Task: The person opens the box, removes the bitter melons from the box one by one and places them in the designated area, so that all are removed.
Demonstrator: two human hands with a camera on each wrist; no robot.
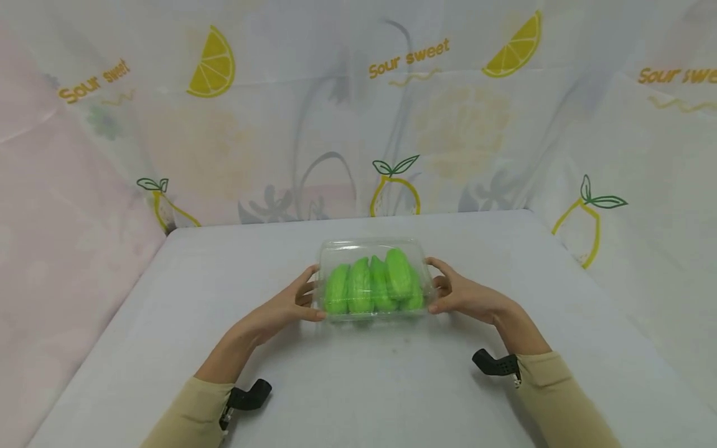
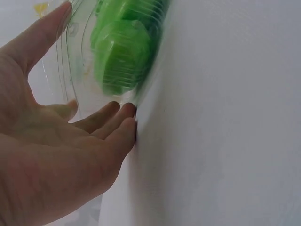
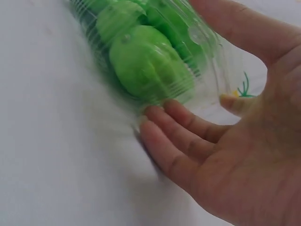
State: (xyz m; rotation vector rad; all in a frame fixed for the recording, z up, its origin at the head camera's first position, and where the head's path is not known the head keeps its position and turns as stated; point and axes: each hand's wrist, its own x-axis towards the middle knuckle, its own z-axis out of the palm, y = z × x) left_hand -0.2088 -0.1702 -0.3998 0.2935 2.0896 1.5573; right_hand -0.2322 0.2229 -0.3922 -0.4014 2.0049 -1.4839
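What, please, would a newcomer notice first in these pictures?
Probably the bright green, elongated pieces inside the clear rectangular plastic box, near the head view's middle. Next come the bare left hand and bare right hand holding the box's opposite ends, then yellow lemon-slice prints on the pale fabric backdrop.

Glossy plastic is shining amid matt cloth.
The clear box [image 1: 350, 249] is catching highlights on ridged plastic; the green pieces [image 1: 360, 286] are looking smooth, faintly shiny. The tabletop [image 1: 392, 386] is looking smooth and matt, the backdrop [image 1: 257, 124] is showing creased cloth, the sleeves [image 1: 187, 414] matt fabric, the wrist mounts [image 1: 252, 396] dull black plastic.
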